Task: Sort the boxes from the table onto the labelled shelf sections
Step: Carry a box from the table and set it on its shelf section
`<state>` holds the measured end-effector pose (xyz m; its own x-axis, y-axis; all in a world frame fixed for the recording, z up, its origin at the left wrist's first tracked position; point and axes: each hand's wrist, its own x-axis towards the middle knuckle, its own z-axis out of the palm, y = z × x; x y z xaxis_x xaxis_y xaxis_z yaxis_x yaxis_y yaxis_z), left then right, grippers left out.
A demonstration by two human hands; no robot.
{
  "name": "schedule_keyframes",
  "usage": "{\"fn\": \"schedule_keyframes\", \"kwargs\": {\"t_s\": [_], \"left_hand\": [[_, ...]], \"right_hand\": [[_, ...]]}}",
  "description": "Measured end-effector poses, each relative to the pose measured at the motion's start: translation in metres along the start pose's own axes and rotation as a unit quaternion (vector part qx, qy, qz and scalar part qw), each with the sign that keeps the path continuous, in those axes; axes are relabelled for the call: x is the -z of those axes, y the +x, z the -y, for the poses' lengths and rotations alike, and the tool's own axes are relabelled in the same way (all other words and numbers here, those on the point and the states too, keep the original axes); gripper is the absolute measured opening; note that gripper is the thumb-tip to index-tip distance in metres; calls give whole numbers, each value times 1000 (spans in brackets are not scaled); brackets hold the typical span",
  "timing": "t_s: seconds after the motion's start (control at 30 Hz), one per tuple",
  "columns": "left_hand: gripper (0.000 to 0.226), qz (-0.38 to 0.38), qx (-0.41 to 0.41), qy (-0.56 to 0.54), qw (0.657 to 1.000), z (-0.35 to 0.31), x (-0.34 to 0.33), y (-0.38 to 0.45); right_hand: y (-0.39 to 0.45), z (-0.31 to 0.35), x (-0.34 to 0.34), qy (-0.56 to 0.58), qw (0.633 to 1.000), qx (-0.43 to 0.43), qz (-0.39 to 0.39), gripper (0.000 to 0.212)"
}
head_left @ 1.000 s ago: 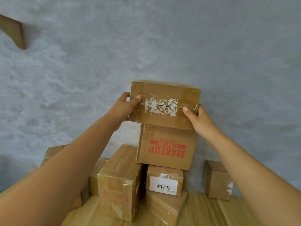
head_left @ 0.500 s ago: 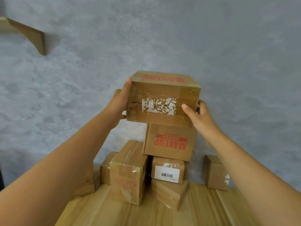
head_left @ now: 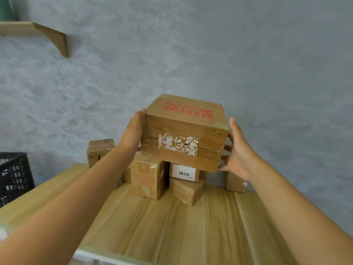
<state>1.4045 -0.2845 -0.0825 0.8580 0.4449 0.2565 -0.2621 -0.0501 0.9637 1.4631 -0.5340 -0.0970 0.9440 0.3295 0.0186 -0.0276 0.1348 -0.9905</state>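
I hold a brown cardboard box [head_left: 183, 134] with red MAKEUP lettering on top and a torn white label on its near face. My left hand [head_left: 133, 132] presses its left side and my right hand [head_left: 236, 152] grips its right side. The box hangs in the air above a pile of boxes on the wooden table [head_left: 172, 226]. In the pile are a taped box with faded red print [head_left: 147, 178], a small box with a barcode label [head_left: 184, 173] and a tilted box [head_left: 186, 191] beneath it. The held box hides whatever stands behind it.
A small box [head_left: 99, 150] stands at the table's back left, another box [head_left: 236, 183] at the back right behind my right wrist. A black plastic crate [head_left: 14, 176] sits left of the table. A wooden wall shelf [head_left: 38, 33] hangs at the upper left on the grey wall.
The box has come off the stack and toward me, its top face now showing. The second MAKEUP box that stood under it is now hidden. The view has tilted down.
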Motion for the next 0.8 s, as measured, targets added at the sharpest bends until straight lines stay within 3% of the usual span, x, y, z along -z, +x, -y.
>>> {"fn": "schedule_keyframes", "kwargs": {"t_s": [0.1,0.2,0.27,0.37,0.5,0.6,0.7,0.8], "left_hand": [[33,45,-3,21,999,8,4,-18],[40,78,18,26,996,16,14,-29],[44,101,41,10,994,22,21,-31],[48,166,86,-13,982,24,30,-29],[71,226,154,-26,961,19,43,-21],[75,266,180,17,947,23,49,-18],[95,263,160,61,949,30,52,-14],[104,220,66,122,966,36,47,-15]], "right_hand": [[-10,-16,11,21,997,-69,42,82],[-20,-29,15,28,992,-92,80,57],[-22,-38,14,32,995,-74,54,57],[-23,-43,9,43,998,-50,17,75],[-23,-44,4,83,996,-19,-11,46],[-25,-52,4,75,997,7,-7,46],[-26,-61,3,-25,999,-8,-33,45],[-22,-66,1,-207,971,-7,-120,52]]}}
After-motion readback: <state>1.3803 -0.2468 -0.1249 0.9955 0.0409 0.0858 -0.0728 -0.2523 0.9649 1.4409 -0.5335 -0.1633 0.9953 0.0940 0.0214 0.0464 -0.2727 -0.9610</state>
